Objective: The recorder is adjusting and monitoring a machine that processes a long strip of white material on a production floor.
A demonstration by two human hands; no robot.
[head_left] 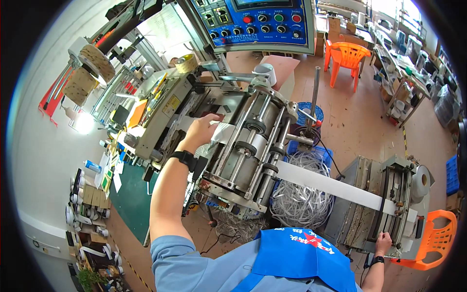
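Note:
My left hand (200,131) reaches over the printing machine (241,151), its fingers stretched toward the right. The fingertips are at the edge of a white paper strip (224,132), beside a small dark red piece; whether they press on the strip I cannot tell. From the rollers a white band (331,182) with a toothed edge runs right to a smaller machine (362,209). My right hand (383,243) is closed at that machine's near side, by a dark bar. What lies inside its fingers is hidden.
Under the band, a blue crate (325,152) overflows with tangled waste strips (301,194). A blue control panel (258,24) hangs above the machine. Orange chairs (348,56) stand at the back and lower right. Rolls and boxes (92,209) crowd the left wall.

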